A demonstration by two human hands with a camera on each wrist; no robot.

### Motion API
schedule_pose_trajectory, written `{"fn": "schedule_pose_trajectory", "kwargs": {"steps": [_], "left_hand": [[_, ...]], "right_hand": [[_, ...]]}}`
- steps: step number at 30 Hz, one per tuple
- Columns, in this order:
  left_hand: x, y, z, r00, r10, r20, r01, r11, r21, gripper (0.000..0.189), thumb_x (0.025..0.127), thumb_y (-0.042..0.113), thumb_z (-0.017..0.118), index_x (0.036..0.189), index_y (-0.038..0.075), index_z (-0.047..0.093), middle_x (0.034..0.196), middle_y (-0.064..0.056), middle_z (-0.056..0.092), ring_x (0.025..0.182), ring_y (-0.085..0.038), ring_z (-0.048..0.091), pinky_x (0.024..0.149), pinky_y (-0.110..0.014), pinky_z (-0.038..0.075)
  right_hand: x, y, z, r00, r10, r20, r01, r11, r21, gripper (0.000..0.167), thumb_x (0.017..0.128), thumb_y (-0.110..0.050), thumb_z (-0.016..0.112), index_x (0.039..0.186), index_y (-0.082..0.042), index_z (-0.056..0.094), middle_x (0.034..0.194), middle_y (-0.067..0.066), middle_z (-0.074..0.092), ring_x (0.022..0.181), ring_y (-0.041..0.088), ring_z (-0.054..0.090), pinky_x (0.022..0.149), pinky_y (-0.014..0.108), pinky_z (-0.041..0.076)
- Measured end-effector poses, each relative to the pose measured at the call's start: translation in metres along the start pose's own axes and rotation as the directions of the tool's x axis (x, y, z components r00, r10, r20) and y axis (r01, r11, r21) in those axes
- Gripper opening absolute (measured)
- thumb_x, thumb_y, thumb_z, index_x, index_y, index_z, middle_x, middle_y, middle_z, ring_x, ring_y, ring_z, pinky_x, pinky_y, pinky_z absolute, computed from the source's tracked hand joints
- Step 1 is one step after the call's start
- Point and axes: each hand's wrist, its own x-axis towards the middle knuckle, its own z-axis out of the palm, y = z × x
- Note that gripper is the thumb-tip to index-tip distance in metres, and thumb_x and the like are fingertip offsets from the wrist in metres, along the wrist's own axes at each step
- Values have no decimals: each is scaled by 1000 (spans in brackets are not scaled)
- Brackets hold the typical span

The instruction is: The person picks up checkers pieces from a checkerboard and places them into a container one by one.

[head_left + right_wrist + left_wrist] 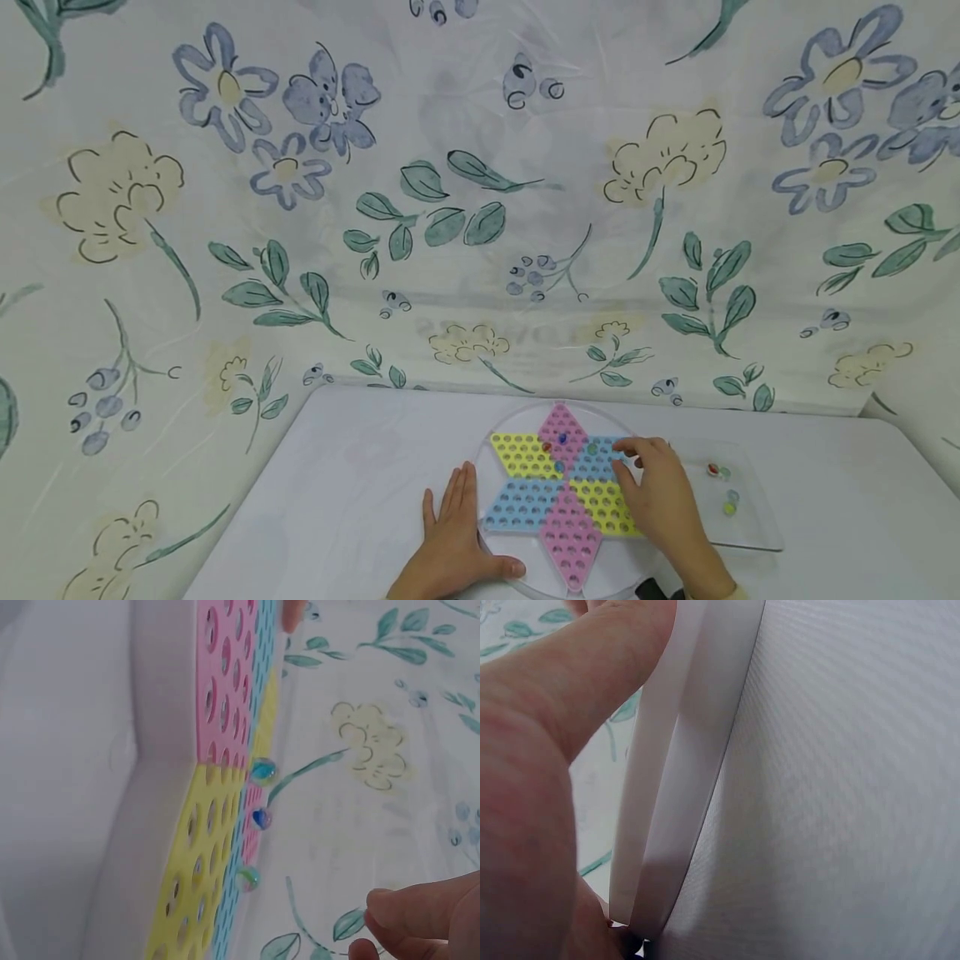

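The right hand (663,492) has its thumb and forefinger bent but apart, with no marble visible between them, over the 2 o'clock blue section of a star-patterned board (513,504); a green marble (592,448) sits just off its fingertips, at their 9 o'clock. The left hand (456,542) lies at the board's 8 o'clock, fingers straight on the table, thumb over the board's rim, gripping nothing. A blue marble (563,438) sits in the 12 o'clock pink section, a reddish marble (547,447) by its seam with yellow, and a bluish marble (559,467) towards the centre. The likeliest mishap, I judge, is a knuckle brushing the green marble out of its shallow hole; a shove from the left thumb could also slide the board and set all four rolling. The clear tray (753,533) at 3 o'clock, beyond the right hand, holds a few loose marbles (730,508); a sleeve catching its edge might tip them out. Beneath is a smooth white table (337,467), which would hardly stop a runaway; past its 12 o'clock edge hangs a pale cloth (450,283) with blue and yellow flowers and green leaves.
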Motion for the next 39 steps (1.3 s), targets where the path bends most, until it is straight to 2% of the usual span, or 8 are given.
{"fn": "schedule_pose_trajectory", "kwargs": {"steps": [4, 10, 14, 20, 28, 39], "left_hand": [[1, -1, 0, 1000, 3, 0, -3, 1000, 2, 152, 58, 75, 82, 158, -8, 3, 165, -27, 8, 152, -42, 5, 112, -70, -10], [1, 0, 0, 1000, -7, 7, 7, 1000, 12, 152, 58, 77, 81, 158, -8, 4, 164, -28, 9, 152, -42, 5, 112, -70, -9], [1, 2, 0, 1000, -17, 13, 16, 1000, 15, 152, 58, 77, 81, 157, -8, 4, 164, -28, 9, 152, -43, 4, 113, -70, -10], [0, 3, -1, 1000, -8, 10, 8, 1000, 9, 152, 58, 76, 81, 157, -8, 3, 164, -28, 8, 152, -43, 4, 112, -70, -10], [-1, 3, -1, 1000, -17, 14, 17, 1000, 14, 150, 60, 74, 82, 157, -8, 4, 164, -29, 9, 152, -43, 5, 113, -70, -10], [-1, 3, -1, 1000, -7, 11, 7, 1000, 17, 149, 60, 75, 81, 157, -9, 4, 164, -29, 8, 152, -43, 4, 112, -69, -11]], "right_hand": [[2, -5, 4, 1000, -1, 4, 1, 1000, 16, 21, 93, -10, 70, 113, -3, 71, 111, 13, 64, 96, 26, 59, 83, 43, 52], [4, -8, 10, 998, -64, -3, 64, 997, 43, 20, 93, -10, 71, 112, -3, 71, 107, 12, 65, 94, 25, 60, 81, 42, 53], [4, -10, 15, 998, -67, -2, 67, 995, 71, 20, 93, -11, 71, 111, -4, 71, 106, 11, 64, 93, 24, 60, 80, 41, 52], [5, -13, 22, 995, -99, -31, 101, 991, 89, 19, 91, -8, 73, 109, -3, 72, 102, 11, 65, 90, 24, 60, 78, 41, 52], [7, -18, 33, 999, -52, 9, 50, 993, 106, 19, 92, -10, 71, 110, -4, 71, 102, 10, 64, 90, 22, 59, 78, 39, 52], [7, -23, 44, 999, -38, 36, 34, 992, 122, 17, 92, -11, 70, 109, -6, 72, 99, 9, 64, 88, 22, 58, 74, 39, 52]]}}
